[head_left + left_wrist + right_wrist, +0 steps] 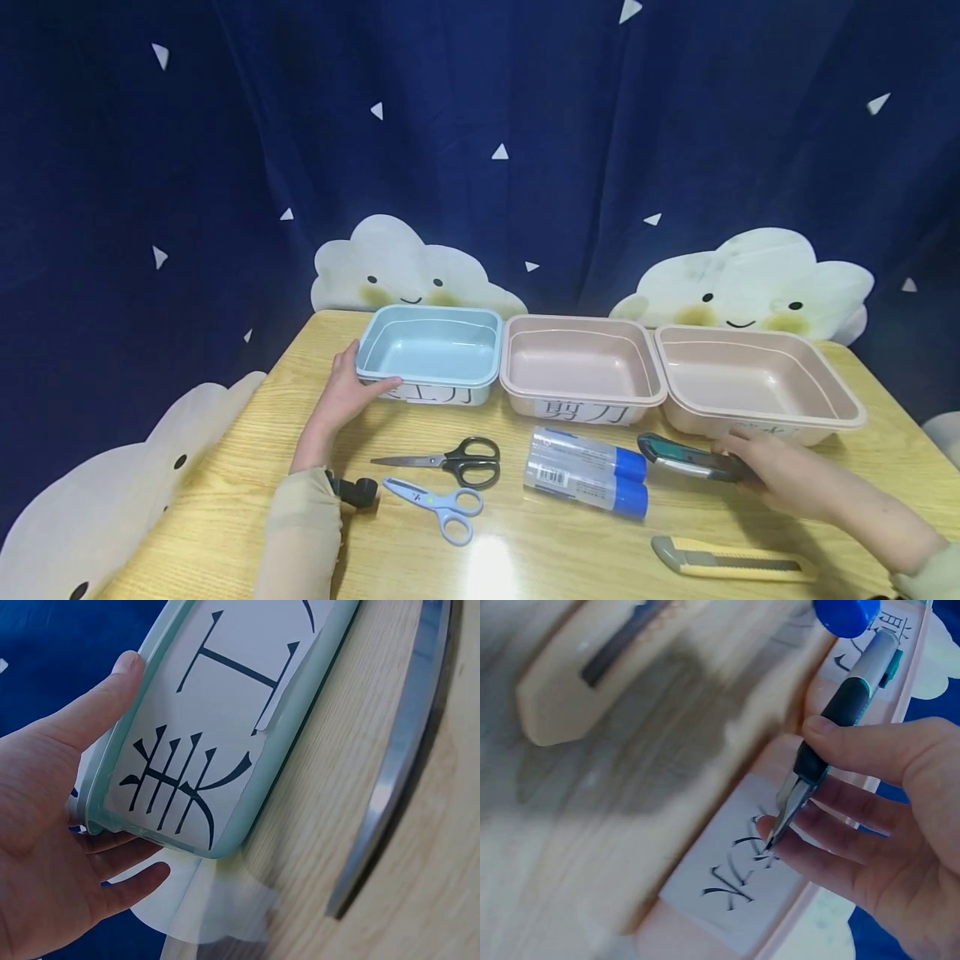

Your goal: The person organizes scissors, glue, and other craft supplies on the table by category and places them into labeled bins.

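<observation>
My left hand [347, 394] grips the near left corner of a light blue plastic bin [427, 313], its thumb along the front rim. In the left wrist view the bin's front label [169, 776] bears black characters. My right hand [780, 472] pinches a dark green and grey utility knife [686, 457] between thumb and fingers, above the table before the right pink bin [757, 335]. The right wrist view shows this utility knife [845, 701] against the bin's labelled front. Below that hand lies a yellow utility knife [731, 559].
A middle pink bin [581, 323] stands between the others. On the wooden table [405, 575] lie black-handled scissors [450, 461], blue scissors [435, 502] and two glue sticks [585, 471] with blue caps. A dark blue curtain [480, 100] hangs behind.
</observation>
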`<action>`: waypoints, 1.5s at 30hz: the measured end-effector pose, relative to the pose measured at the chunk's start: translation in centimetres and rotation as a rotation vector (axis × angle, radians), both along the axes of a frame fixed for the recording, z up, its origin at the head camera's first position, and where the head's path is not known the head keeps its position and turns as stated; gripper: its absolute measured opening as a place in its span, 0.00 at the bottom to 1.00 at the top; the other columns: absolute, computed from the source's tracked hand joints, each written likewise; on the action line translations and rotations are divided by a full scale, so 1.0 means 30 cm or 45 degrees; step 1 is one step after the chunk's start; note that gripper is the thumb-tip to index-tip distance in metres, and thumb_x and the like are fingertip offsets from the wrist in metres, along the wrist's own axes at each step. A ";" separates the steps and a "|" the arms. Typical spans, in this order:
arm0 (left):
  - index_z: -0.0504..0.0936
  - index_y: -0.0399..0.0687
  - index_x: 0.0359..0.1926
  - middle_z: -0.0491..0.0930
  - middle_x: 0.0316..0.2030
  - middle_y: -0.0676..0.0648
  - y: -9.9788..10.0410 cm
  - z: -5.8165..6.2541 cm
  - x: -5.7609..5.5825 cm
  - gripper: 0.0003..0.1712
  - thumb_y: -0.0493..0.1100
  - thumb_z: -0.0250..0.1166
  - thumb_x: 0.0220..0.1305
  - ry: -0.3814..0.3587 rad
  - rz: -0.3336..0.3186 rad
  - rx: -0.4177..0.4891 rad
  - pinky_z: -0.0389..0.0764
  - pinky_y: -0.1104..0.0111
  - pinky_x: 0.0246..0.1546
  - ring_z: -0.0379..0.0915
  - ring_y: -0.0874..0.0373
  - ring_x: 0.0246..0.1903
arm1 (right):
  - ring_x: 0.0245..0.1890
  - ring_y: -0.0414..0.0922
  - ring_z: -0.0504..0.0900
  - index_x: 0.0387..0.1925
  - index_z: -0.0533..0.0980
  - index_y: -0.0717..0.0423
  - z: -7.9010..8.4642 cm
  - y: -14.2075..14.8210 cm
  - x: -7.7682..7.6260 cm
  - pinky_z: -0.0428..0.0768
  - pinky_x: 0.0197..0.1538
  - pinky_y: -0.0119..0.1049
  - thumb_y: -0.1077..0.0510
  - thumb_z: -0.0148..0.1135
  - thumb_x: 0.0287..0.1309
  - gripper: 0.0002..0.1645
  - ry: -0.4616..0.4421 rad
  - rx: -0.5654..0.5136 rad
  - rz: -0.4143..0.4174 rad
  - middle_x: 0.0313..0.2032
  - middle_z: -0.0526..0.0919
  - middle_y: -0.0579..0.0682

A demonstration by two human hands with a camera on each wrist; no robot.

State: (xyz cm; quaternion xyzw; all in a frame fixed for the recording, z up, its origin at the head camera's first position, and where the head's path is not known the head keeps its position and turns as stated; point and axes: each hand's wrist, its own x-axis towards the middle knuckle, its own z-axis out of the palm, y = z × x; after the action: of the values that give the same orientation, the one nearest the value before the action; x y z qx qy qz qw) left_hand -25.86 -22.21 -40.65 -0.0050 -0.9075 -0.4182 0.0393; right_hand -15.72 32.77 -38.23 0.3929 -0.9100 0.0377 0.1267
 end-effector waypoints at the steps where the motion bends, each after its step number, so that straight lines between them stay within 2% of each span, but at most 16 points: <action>1: 0.39 0.39 0.70 0.48 0.64 0.33 0.000 -0.001 0.000 0.62 0.58 0.69 0.47 0.000 -0.001 0.000 0.56 0.48 0.62 0.52 0.39 0.62 | 0.29 0.36 0.74 0.34 0.73 0.49 0.007 -0.007 -0.002 0.75 0.26 0.33 0.68 0.72 0.21 0.29 0.009 -0.002 0.014 0.32 0.72 0.39; 7: 0.40 0.39 0.70 0.49 0.64 0.33 -0.001 0.001 0.001 0.62 0.58 0.69 0.47 -0.004 -0.002 0.004 0.56 0.48 0.62 0.52 0.39 0.62 | 0.31 0.34 0.74 0.38 0.73 0.50 0.040 -0.062 -0.012 0.78 0.30 0.34 0.70 0.70 0.21 0.33 0.090 -0.072 0.117 0.33 0.74 0.38; 10: 0.39 0.40 0.70 0.49 0.64 0.33 -0.001 0.003 0.000 0.62 0.58 0.69 0.47 -0.002 -0.003 0.006 0.56 0.48 0.62 0.52 0.40 0.62 | 0.33 0.35 0.74 0.43 0.73 0.50 0.060 -0.098 -0.016 0.78 0.33 0.36 0.71 0.69 0.20 0.38 0.116 -0.082 0.131 0.35 0.75 0.38; 13: 0.40 0.39 0.70 0.49 0.64 0.33 -0.002 0.002 -0.002 0.62 0.58 0.69 0.47 0.006 -0.004 0.005 0.56 0.48 0.62 0.52 0.39 0.62 | 0.35 0.35 0.74 0.47 0.71 0.49 0.083 -0.133 -0.018 0.79 0.36 0.37 0.70 0.70 0.24 0.40 0.103 -0.069 0.117 0.37 0.75 0.38; 18: 0.40 0.39 0.70 0.50 0.64 0.33 -0.003 -0.001 -0.004 0.61 0.57 0.69 0.47 0.012 -0.001 0.011 0.57 0.48 0.62 0.53 0.40 0.62 | 0.31 0.35 0.76 0.44 0.73 0.49 0.107 -0.176 -0.020 0.79 0.31 0.35 0.64 0.73 0.29 0.32 0.126 -0.029 0.020 0.32 0.77 0.37; 21: 0.41 0.40 0.70 0.50 0.64 0.33 -0.003 -0.002 -0.004 0.61 0.58 0.70 0.47 0.013 0.000 0.020 0.57 0.48 0.62 0.53 0.40 0.62 | 0.29 0.40 0.78 0.43 0.76 0.51 0.116 -0.199 -0.026 0.78 0.29 0.37 0.62 0.73 0.30 0.30 0.179 -0.027 -0.004 0.31 0.79 0.40; 29: 0.41 0.40 0.70 0.50 0.64 0.34 -0.004 -0.008 -0.006 0.61 0.57 0.70 0.46 0.014 0.004 0.023 0.56 0.48 0.62 0.53 0.40 0.62 | 0.30 0.44 0.78 0.40 0.77 0.57 0.143 -0.288 -0.070 0.79 0.30 0.40 0.62 0.70 0.37 0.22 0.239 -0.011 0.008 0.32 0.80 0.46; 32: 0.41 0.41 0.70 0.50 0.64 0.34 -0.006 -0.010 -0.007 0.62 0.58 0.70 0.46 0.006 0.007 0.025 0.56 0.48 0.62 0.52 0.40 0.62 | 0.31 0.45 0.79 0.40 0.76 0.58 0.147 -0.323 -0.091 0.79 0.31 0.40 0.62 0.70 0.37 0.21 0.271 -0.018 0.026 0.32 0.80 0.48; 40: 0.41 0.41 0.70 0.50 0.64 0.34 -0.004 -0.015 -0.006 0.62 0.58 0.70 0.46 0.010 0.007 0.034 0.56 0.48 0.62 0.52 0.40 0.62 | 0.32 0.45 0.79 0.41 0.76 0.58 0.145 -0.404 -0.157 0.79 0.32 0.41 0.63 0.69 0.41 0.20 0.237 -0.054 0.049 0.32 0.79 0.48; 45: 0.42 0.40 0.70 0.50 0.64 0.34 -0.003 -0.013 -0.005 0.61 0.58 0.70 0.46 0.016 0.004 0.030 0.56 0.48 0.62 0.53 0.40 0.62 | 0.33 0.47 0.79 0.41 0.76 0.59 0.138 -0.459 -0.203 0.79 0.37 0.42 0.63 0.67 0.44 0.18 0.241 -0.058 0.071 0.32 0.80 0.49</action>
State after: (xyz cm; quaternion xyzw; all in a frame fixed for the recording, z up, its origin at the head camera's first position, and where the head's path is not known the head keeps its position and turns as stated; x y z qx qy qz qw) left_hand -26.01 -22.29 -41.02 -0.0056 -0.9023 -0.4287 0.0457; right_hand -21.80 18.99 -34.07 0.4167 -0.8817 0.0247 0.2201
